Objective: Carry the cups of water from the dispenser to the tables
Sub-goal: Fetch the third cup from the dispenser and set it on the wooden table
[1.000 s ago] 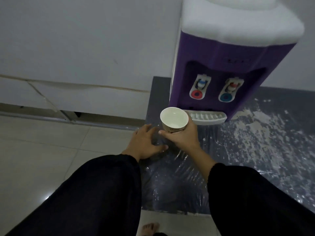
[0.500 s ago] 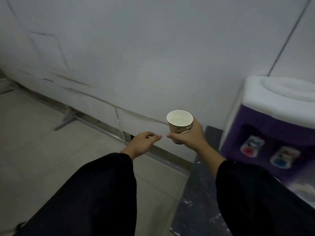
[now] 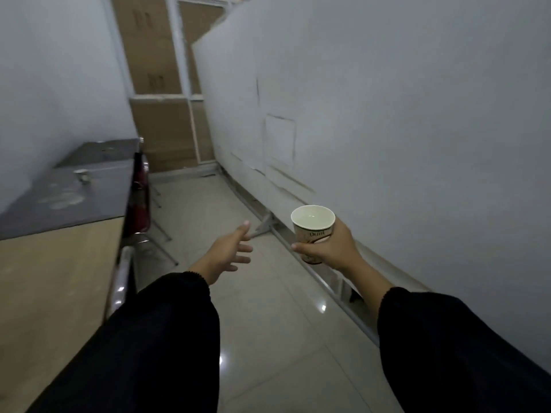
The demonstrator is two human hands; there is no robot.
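Observation:
My right hand (image 3: 334,248) grips a small paper cup (image 3: 313,229) from the side; the cup stands upright with water in it, held at chest height near the white wall. My left hand (image 3: 229,251) hangs free in front of me, fingers spread, holding nothing. Along the left side runs a row of tables: a wooden-topped one (image 3: 53,278) closest and a dark-topped one (image 3: 89,186) beyond it. On the dark table, far from me, stands another small cup (image 3: 81,175). The dispenser is out of view.
A tiled floor aisle (image 3: 268,308) runs between the tables and the long white wall (image 3: 387,114) on the right. A metal rail (image 3: 322,281) lines the wall's foot. Red chairs (image 3: 140,198) sit at the tables' edge. Brown panels (image 3: 161,84) close the far end.
The view has swung left, away from the dispenser, which has dropped out of sight, and now faces down the aisle. The cup stays in my right hand; my left hand has spread its fingers.

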